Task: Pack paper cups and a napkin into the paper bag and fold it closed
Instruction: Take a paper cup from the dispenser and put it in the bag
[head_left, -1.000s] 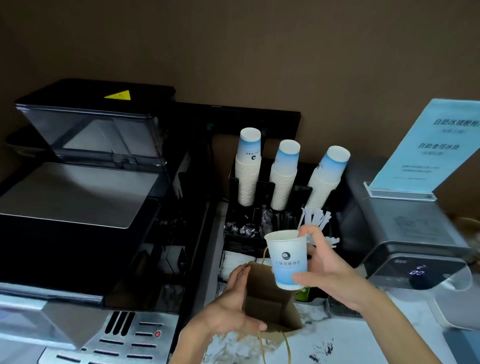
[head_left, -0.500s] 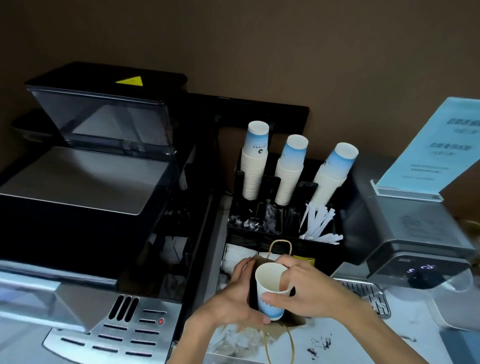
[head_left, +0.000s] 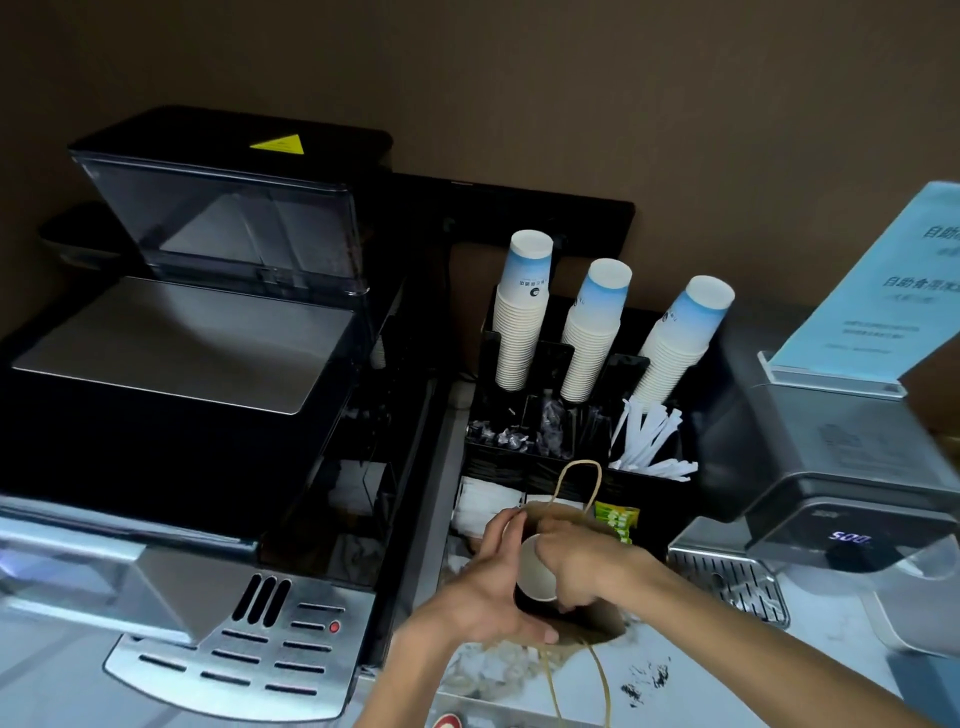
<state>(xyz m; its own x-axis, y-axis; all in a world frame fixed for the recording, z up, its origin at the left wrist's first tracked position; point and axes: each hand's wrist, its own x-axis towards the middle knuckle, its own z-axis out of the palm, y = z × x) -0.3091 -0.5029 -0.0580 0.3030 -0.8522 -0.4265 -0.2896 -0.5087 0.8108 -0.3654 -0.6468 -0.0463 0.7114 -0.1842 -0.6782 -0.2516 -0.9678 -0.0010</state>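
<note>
A brown paper bag (head_left: 597, 631) with twine handles stands open on the counter in front of me. My left hand (head_left: 483, 587) grips its left rim and holds the mouth apart. My right hand (head_left: 587, 561) holds a white paper cup (head_left: 535, 569), tilted, low inside the bag's mouth. Three stacks of upside-down paper cups (head_left: 519, 322) stand in a black organiser behind. White napkins (head_left: 485, 506) lie in the organiser's front left slot, just beyond my left hand.
A large coffee machine (head_left: 208, 415) fills the left side. An ice maker (head_left: 831, 467) with a blue sign stands on the right, its drip grille (head_left: 727, 582) near my right forearm. White wrapped stirrers (head_left: 649, 441) and a green packet (head_left: 618, 519) sit in the organiser.
My right hand has brought the cup from above the bag down into its mouth. My left hand has stayed on the bag's rim.
</note>
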